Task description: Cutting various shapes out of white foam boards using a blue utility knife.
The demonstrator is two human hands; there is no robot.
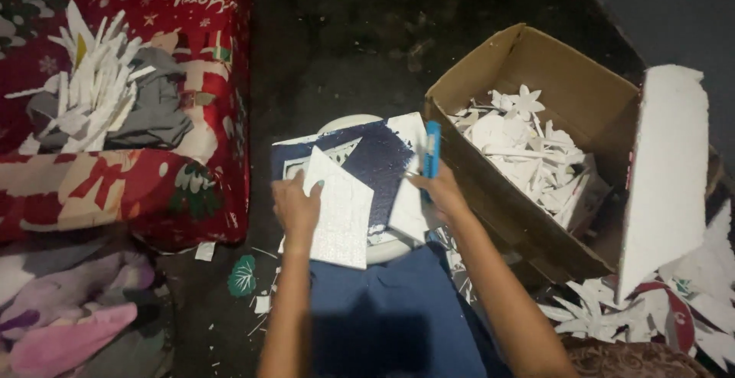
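The left hand (296, 208) is pressing flat on a white foam sheet (341, 213) lying over the dark cutting board (375, 160) on a round stool. The right hand (438, 188) is gripping a blue utility knife (432, 148) at the sheet's far edge. Judging from this, steady downward pressure and fingers well clear of the blade matter most. A cardboard box (528, 57) of foam cutouts is standing just beside.

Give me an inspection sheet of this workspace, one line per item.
Surface: round white stool top on a dark floor.
Job's things: white foam piece, dark blue sheet, blue utility knife.
Clutter: cardboard box of white cutouts, foam slab, scraps on the red patterned cloth.
Grippers: left hand on the foam piece; right hand holds the knife.
Cables: nothing seen.
Surroundings: dim; bedding at left.
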